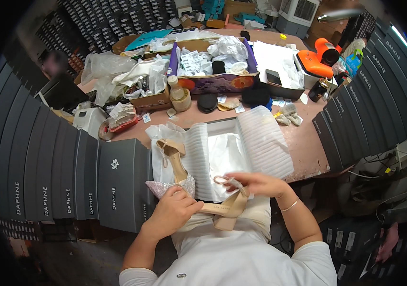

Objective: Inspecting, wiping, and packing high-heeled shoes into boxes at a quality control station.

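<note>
The left hand grasps the held shoe near its glittery toe; the shoe spans the gap between the hands, above the lap. The right hand, slightly blurred, pinches the strap by the heel. The step in hand looks like strap handling — it seems to call for a steady left hold and light right fingers.

Left of the left hand stand boxes; just beyond it, the second shoe lies on foam. Between and beyond the hands, paper lines an open box on the counter. Farther off sit a bottle, a purple carton and, beyond the right hand, an orange device. Past the counter — stacked boxes far beyond the left hand, a cooler beyond the right.
</note>
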`<state>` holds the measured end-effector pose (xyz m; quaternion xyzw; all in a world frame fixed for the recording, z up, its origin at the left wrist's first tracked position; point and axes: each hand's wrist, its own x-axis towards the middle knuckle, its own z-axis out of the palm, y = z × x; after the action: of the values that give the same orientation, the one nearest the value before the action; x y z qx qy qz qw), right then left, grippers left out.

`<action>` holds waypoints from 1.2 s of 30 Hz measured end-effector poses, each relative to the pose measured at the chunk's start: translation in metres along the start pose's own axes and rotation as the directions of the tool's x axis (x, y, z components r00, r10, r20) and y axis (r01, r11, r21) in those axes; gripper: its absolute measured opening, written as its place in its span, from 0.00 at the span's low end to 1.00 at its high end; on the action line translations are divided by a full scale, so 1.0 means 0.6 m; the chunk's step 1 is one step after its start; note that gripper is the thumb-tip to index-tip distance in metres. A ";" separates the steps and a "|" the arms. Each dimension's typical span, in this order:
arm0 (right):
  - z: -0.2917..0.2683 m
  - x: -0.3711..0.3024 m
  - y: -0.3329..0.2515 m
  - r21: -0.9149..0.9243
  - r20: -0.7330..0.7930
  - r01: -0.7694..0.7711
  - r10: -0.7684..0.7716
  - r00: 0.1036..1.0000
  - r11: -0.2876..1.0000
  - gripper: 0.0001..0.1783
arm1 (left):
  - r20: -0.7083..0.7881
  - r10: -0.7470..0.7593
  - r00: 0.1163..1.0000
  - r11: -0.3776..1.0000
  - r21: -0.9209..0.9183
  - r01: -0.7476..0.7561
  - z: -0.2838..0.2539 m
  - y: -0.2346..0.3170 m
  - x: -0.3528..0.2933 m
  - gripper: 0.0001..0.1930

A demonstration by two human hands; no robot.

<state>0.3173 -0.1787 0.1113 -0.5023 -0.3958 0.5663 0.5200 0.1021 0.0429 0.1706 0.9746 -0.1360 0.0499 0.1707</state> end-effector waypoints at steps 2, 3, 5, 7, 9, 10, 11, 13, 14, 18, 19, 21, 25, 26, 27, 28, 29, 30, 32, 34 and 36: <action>0.035 0.019 -0.029 -0.365 0.281 -0.092 0.204 0.938 0.926 0.53 | 0.219 0.080 0.972 0.991 0.084 -0.101 -0.014 0.016 0.026 0.11; 0.051 0.032 -0.032 -0.425 0.343 -0.152 0.314 0.885 0.892 0.54 | 0.172 0.125 0.977 0.981 0.125 -0.147 -0.015 0.019 0.050 0.13; 0.052 0.015 -0.016 -0.341 0.304 -0.201 0.310 0.901 0.918 0.55 | 0.076 0.220 0.972 0.949 0.215 -0.232 -0.019 0.018 0.100 0.17; 0.023 -0.046 0.027 -0.052 0.064 -0.117 0.120 0.991 0.992 0.55 | -0.351 0.031 0.936 0.999 -0.007 -0.035 0.006 -0.032 0.147 0.26; -0.004 -0.106 0.015 0.135 -0.161 -0.068 0.089 0.983 0.989 0.55 | -0.287 -0.376 0.881 0.883 -0.400 0.247 0.050 -0.088 0.205 0.27; -0.014 -0.129 0.020 0.211 -0.277 -0.017 0.077 0.958 0.977 0.56 | -0.119 -0.484 0.867 0.775 -0.517 0.362 0.090 -0.123 0.236 0.27; -0.020 -0.144 0.025 0.220 -0.332 -0.010 0.084 0.939 0.976 0.56 | -0.026 -0.453 0.891 0.838 -0.353 0.415 0.147 -0.157 0.266 0.24; -0.023 -0.175 0.039 0.236 -0.453 0.009 0.102 0.886 0.972 0.57 | 0.223 -0.493 0.841 0.842 -0.118 0.526 0.228 -0.208 0.329 0.17; -0.020 -0.186 0.040 0.208 -0.471 0.021 0.082 0.878 0.978 0.56 | 0.361 -0.549 0.754 0.799 -0.041 0.601 0.234 -0.215 0.357 0.13; 0.002 -0.208 0.036 0.107 -0.572 0.008 0.055 0.818 0.994 0.53 | 0.267 -0.478 0.837 0.628 -0.562 0.538 0.199 -0.214 0.381 0.10; 0.003 -0.211 0.031 0.088 -0.580 0.039 0.020 0.815 0.995 0.53 | 0.041 -0.403 0.914 0.776 -0.515 0.365 0.138 -0.183 0.379 0.10; 0.005 -0.210 0.011 0.039 -0.578 0.095 -0.055 0.814 0.995 0.52 | -0.253 -0.196 0.947 0.899 -0.432 0.070 0.025 -0.133 0.368 0.12; 0.002 -0.207 -0.047 0.169 -0.214 0.266 -0.229 0.950 0.949 0.52 | -0.391 -0.116 0.913 0.991 -0.113 0.078 -0.088 -0.087 0.328 0.10; 0.006 -0.204 -0.051 0.279 -0.106 0.294 -0.275 0.956 0.914 0.52 | -0.431 -0.094 0.897 0.995 -0.019 0.095 -0.100 -0.079 0.322 0.11; 0.012 -0.196 -0.055 0.353 -0.043 0.266 -0.268 0.962 0.897 0.52 | -0.466 -0.108 0.878 0.994 -0.060 0.090 -0.103 -0.068 0.308 0.10; 0.019 -0.183 -0.061 0.422 0.022 0.230 -0.264 0.964 0.877 0.52 | -0.500 -0.121 0.857 0.992 -0.100 0.082 -0.099 -0.051 0.287 0.10; 0.025 -0.175 -0.064 0.485 0.066 0.191 -0.254 0.965 0.853 0.52 | -0.527 -0.128 0.840 0.987 -0.153 0.054 -0.085 -0.036 0.274 0.10; 0.026 -0.161 -0.058 0.488 0.064 0.144 -0.200 0.978 0.861 0.53 | -0.548 -0.145 0.824 0.970 -0.244 0.008 -0.077 -0.014 0.254 0.09; 0.031 -0.115 -0.048 0.538 -0.006 0.127 -0.146 0.989 0.833 0.51 | -0.563 -0.149 0.813 0.928 -0.363 -0.081 -0.041 0.015 0.189 0.10; 0.023 -0.067 -0.033 0.616 -0.008 0.057 -0.066 0.998 0.786 0.50 | -0.579 -0.323 0.748 0.895 -0.444 0.042 0.028 0.009 0.102 0.10; 0.007 -0.026 0.009 0.595 -0.046 0.064 -0.045 0.998 0.801 0.50 | -0.482 -0.698 0.529 0.705 -0.589 0.395 0.082 -0.028 0.047 0.10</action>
<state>0.3114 -0.1946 0.1094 -0.3101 -0.2044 0.6394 0.6732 0.1366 0.0342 0.1232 0.8175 0.2499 0.3128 0.4141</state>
